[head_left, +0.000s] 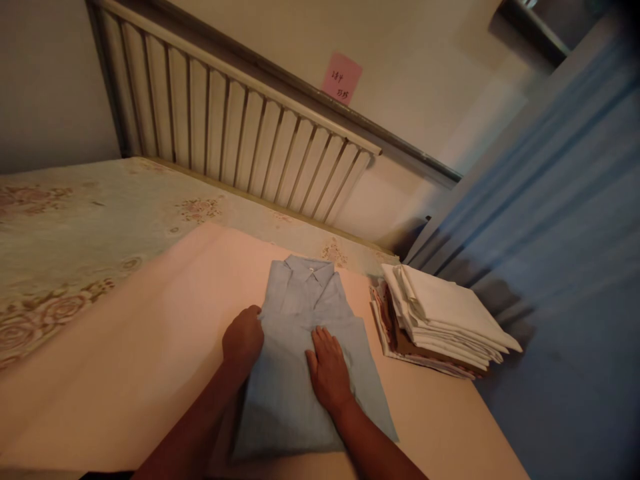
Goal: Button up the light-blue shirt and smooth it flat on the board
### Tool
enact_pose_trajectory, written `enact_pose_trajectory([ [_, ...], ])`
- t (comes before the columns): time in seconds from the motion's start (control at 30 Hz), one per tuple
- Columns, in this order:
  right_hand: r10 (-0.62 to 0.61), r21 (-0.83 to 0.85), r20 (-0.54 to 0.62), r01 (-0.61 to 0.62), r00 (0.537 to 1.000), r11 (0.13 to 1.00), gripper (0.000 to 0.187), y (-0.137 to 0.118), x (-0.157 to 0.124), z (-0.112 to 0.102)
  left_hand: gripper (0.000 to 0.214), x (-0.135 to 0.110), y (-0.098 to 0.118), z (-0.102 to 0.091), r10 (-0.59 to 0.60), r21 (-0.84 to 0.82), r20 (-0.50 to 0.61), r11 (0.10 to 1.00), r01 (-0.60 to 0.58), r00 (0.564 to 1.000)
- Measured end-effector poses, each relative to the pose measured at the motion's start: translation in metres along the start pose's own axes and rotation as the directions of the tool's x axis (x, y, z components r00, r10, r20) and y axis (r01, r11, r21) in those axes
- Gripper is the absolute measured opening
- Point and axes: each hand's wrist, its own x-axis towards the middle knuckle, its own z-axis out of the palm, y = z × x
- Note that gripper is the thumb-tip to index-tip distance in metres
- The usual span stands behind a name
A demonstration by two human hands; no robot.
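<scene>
A light blue collared shirt (280,393) lies folded on a pale pink cloth (165,347), its collar pointing away from me. At the shirt's left edge, my left hand (244,337) is closed, its fingers curled on the fabric edge. My right hand (330,373) rests flat on the shirt's front with the fingers stretched out. The fingertips of my left hand are partly hidden.
On the right stands a stack of folded cloths (450,313), mostly white with a brown layer. Beyond the pink cloth is a floral-patterned surface (100,220) against a slatted rail (240,133). A blue curtain (565,267) hangs at the right; a pink note (343,78) is on the wall.
</scene>
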Motion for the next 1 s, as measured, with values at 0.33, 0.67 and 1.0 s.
enact_pose_trajectory([
  [0.33,-0.029,-0.012,-0.042,0.029,0.999,1.000,0.048,0.001,-0.001,0.000,0.029,0.001,0.000,-0.004,-0.012,0.017,0.029,1.000,0.012,1.000],
  [0.67,-0.322,0.043,-0.140,0.331,0.936,0.943,0.048,-0.006,-0.004,-0.015,0.030,0.000,0.002,-0.008,-0.028,0.034,0.035,0.999,0.027,0.999],
  [1.0,-0.274,0.037,0.056,0.272,0.960,0.962,0.047,-0.011,0.002,-0.017,0.030,-0.001,0.003,-0.010,-0.022,0.028,0.028,0.999,0.021,0.999],
])
